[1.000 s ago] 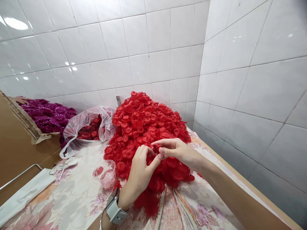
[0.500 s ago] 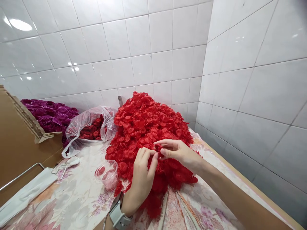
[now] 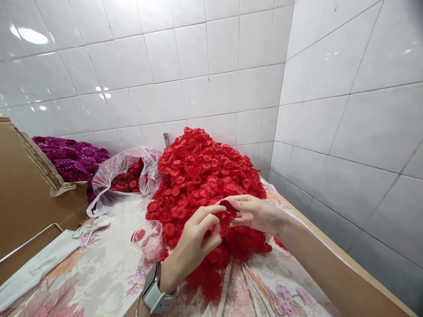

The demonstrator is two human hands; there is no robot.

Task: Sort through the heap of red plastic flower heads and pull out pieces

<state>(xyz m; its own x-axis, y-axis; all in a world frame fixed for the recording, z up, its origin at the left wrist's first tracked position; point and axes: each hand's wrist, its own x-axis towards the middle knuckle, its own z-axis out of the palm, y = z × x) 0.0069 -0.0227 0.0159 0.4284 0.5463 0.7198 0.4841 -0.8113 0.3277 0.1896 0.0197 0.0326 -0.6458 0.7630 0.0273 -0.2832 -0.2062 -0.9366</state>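
Observation:
A red fabric flower (image 3: 228, 212) with fringed petals is held in my right hand (image 3: 259, 213), between the thumb and the fingers. My left hand (image 3: 200, 233) reaches in from the left, its index fingertip touching the flower's edge. The left thumb and the other fingers are bent and apart, with nothing visible gripped in them. Both hands are over the front of a large pile of red fabric flowers (image 3: 201, 171). Just left of my left hand stands a small clear plastic cup (image 3: 148, 240) with pinkish paste at its bottom.
A clear plastic bag (image 3: 109, 176) of darker red flowers lies left of the pile, with purple flowers (image 3: 71, 156) behind it. A cardboard box (image 3: 29, 189) stands at far left. Pale thin sticks (image 3: 226, 281) lie in front on the floral tablecloth (image 3: 109, 273). Tiled walls close the back and right.
My left index finger has stretched out to the flower, and the left thumb has moved lower, away from it. My right hand has turned and shifted slightly right, bringing more of the flower into view.

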